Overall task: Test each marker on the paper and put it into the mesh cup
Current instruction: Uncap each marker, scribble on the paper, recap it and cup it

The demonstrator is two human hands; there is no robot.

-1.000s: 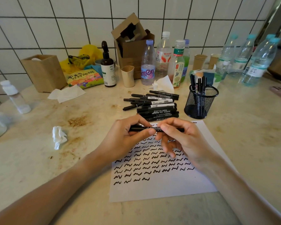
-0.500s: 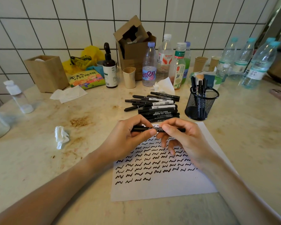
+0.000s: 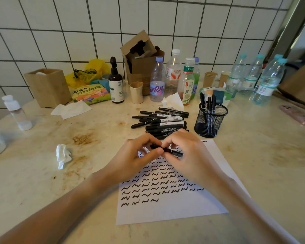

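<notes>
Both hands meet over the top of the white paper [image 3: 174,210], which is covered in rows of black squiggles. My left hand [image 3: 134,159] and my right hand [image 3: 188,155] each pinch one end of a black marker [image 3: 165,149] held level between them. Behind the hands lies a pile of black markers [image 3: 160,120] on the counter. The black mesh cup [image 3: 209,124] stands right of the pile with several markers upright in it.
A crumpled tissue [image 3: 62,155] lies left of the hands. Bottles [image 3: 157,81], paper cups, a cardboard box [image 3: 143,57] and a wooden box [image 3: 48,87] line the tiled wall. A pink phone [image 3: 298,115] lies at the far right.
The hands have drawn closer together on the marker, and less of it shows between the fingers. The view has shifted slightly.
</notes>
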